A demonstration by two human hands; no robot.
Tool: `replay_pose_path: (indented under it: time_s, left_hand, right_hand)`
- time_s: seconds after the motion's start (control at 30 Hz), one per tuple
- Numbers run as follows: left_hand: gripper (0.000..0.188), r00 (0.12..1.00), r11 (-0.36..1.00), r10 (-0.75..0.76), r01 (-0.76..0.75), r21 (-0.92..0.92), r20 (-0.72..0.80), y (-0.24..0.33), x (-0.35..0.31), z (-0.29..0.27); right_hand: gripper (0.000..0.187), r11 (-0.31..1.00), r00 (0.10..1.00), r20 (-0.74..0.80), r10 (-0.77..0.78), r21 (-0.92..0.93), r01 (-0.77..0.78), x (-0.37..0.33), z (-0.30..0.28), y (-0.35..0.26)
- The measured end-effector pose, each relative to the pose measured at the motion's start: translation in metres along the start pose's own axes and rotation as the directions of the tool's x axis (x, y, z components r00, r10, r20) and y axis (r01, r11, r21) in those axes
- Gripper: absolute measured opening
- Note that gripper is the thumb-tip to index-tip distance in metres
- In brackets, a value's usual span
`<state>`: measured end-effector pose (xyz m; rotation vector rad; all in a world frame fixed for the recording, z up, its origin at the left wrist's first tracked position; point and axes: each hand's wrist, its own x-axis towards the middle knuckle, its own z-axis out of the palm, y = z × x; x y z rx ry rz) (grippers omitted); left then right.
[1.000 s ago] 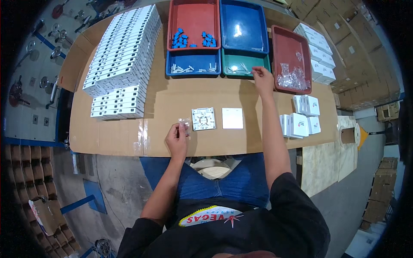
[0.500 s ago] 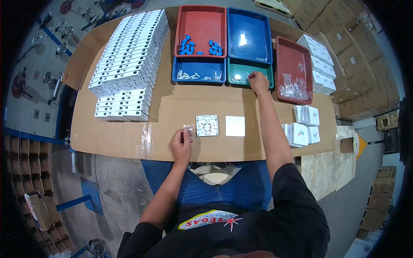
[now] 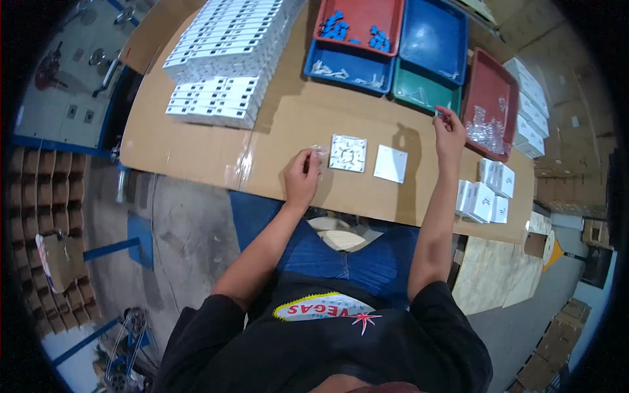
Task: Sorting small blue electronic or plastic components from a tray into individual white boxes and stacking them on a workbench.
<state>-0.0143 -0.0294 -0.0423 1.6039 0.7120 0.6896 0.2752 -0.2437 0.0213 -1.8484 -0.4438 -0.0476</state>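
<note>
My left hand (image 3: 303, 177) is closed on a small clear plastic bag (image 3: 320, 152), just left of a square white plate with fittings (image 3: 348, 153) that lies on the cardboard top. A plain white square (image 3: 390, 163) lies to the right of that plate. Near the front right corner of the green tray (image 3: 416, 80), my right hand (image 3: 450, 131) is closed in a pinch. A tiny pale bit shows at its fingertips, too small to name. A few thin pale pieces lie in the green tray.
A red tray (image 3: 367, 18) holds blue parts; a blue tray (image 3: 357, 73) below holds white plugs. Another blue tray (image 3: 432, 39) stands beside them. Clear bags lie in the right red tray (image 3: 491, 78). White boxes (image 3: 223, 49) are stacked left; small white boxes (image 3: 481, 202) stand right.
My right hand has come back from inside the green tray to its near edge, fingers still pinched. The left hand still holds the bag beside the plate. The whole view has shifted and tilted.
</note>
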Motion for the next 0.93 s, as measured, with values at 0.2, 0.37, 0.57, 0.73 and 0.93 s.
replay_pose_path:
  time_s: [0.2, 0.37, 0.57, 0.73, 0.93]
  left_hand:
    - [0.022, 0.999, 0.999, 0.042, -0.042, 0.008, 0.033, 0.001, -0.003, -0.002]
    - [0.02, 0.988, 0.99, 0.121, -0.128, 0.065, 0.094, 0.007, -0.005, -0.003]
    - [0.018, 0.967, 0.971, 0.209, -0.223, 0.089, 0.148, 0.008, -0.005, -0.003]
    - [0.018, 0.956, 0.958, 0.242, -0.263, 0.118, 0.169, 0.007, -0.004, -0.005]
    - [0.02, 0.972, 0.987, 0.12, -0.138, 0.079, 0.204, -0.001, -0.002, -0.005]
  right_hand:
    - [0.03, 0.942, 0.94, 0.321, 0.118, 0.262, -0.208, -0.087, 0.059, -0.043]
    - [0.026, 0.881, 0.868, 0.479, 0.129, 0.346, -0.322, -0.112, 0.096, -0.052]
    - [0.023, 0.919, 0.879, 0.471, 0.072, 0.311, -0.241, -0.13, 0.113, -0.051]
    - [0.023, 0.949, 0.886, 0.461, 0.06, 0.25, -0.194, -0.135, 0.114, -0.066]
    - [0.022, 0.975, 0.905, 0.424, -0.042, 0.215, -0.056, -0.137, 0.116, -0.061]
